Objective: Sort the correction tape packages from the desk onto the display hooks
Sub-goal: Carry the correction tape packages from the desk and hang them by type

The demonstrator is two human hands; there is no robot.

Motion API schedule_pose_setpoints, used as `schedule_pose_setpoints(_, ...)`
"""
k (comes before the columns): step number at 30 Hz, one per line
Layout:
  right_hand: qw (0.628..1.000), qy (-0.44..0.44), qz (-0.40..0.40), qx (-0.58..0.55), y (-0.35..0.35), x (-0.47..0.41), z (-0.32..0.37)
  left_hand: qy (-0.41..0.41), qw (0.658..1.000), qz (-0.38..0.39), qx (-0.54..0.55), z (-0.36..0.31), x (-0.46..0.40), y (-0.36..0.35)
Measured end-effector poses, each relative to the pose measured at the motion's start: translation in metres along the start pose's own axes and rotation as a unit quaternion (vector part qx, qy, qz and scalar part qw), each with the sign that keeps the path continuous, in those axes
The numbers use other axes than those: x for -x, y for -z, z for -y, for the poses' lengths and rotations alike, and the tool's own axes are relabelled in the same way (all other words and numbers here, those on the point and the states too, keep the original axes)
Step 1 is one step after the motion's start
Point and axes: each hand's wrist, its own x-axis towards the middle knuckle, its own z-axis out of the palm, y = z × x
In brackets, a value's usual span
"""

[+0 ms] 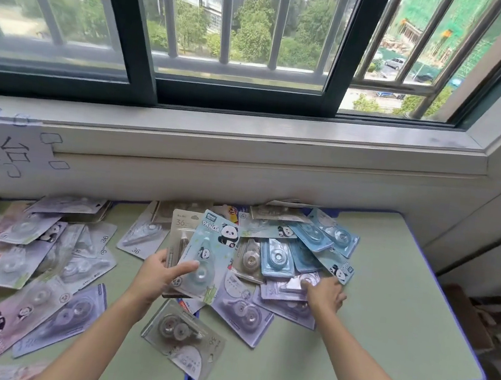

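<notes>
Several correction tape packages lie scattered over two green desks. My left hand [159, 273] grips a small stack, a light-blue PANDA package [212, 250] in front and a beige "36" package [180, 234] behind it. My right hand [324, 295] reaches into the middle pile and its fingers pinch a lilac package [289, 287]. Blue packages [308, 248] fan out behind that hand. A grey "36" package [182, 343] lies near the front, between my forearms. No display hooks are in view.
The right green desk [385, 319] has a blue edge and bare surface on its right side. Lilac and pink packages [27, 256] cover the left desk. A handwritten paper sign [0, 147] hangs on the wall under the window sill [250, 132].
</notes>
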Motion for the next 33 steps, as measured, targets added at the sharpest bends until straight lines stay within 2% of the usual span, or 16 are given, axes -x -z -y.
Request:
schedule_pose_setpoints(4,0.996,-0.073,0.049,-0.022,0.006,-0.004,-0.011,-0.001,1.000,0.006,0.004,0.000,0.001,-0.006)
schedule_pose_setpoints(6,0.984,-0.115,0.102,-0.095,0.008,-0.005,-0.025,-0.002,1.000,0.016,0.008,-0.001,0.001,-0.010)
schedule_pose_setpoints(9,0.937,-0.157,0.159,-0.268,0.012,-0.001,-0.050,-0.008,0.999,0.049,0.002,0.000,0.001,-0.015)
schedule_pose_setpoints(14,0.822,-0.144,0.165,-0.525,0.035,0.051,-0.081,-0.026,0.992,0.121,-0.021,0.003,0.009,-0.026)
schedule_pose_setpoints(20,0.711,-0.075,0.076,-0.695,0.066,0.142,-0.114,-0.048,0.973,0.221,-0.046,0.011,0.042,-0.043)
schedule_pose_setpoints(23,0.658,-0.085,0.039,-0.748,0.073,0.187,-0.144,-0.044,0.961,0.270,-0.045,0.015,0.063,-0.060)
schedule_pose_setpoints(26,0.615,-0.056,-0.027,-0.786,0.079,0.230,-0.177,-0.033,0.943,0.329,-0.047,0.021,0.089,-0.081)
schedule_pose_setpoints(33,0.581,-0.072,-0.170,-0.792,0.092,0.327,-0.256,-0.013,0.863,0.496,-0.097,0.036,0.159,-0.134)
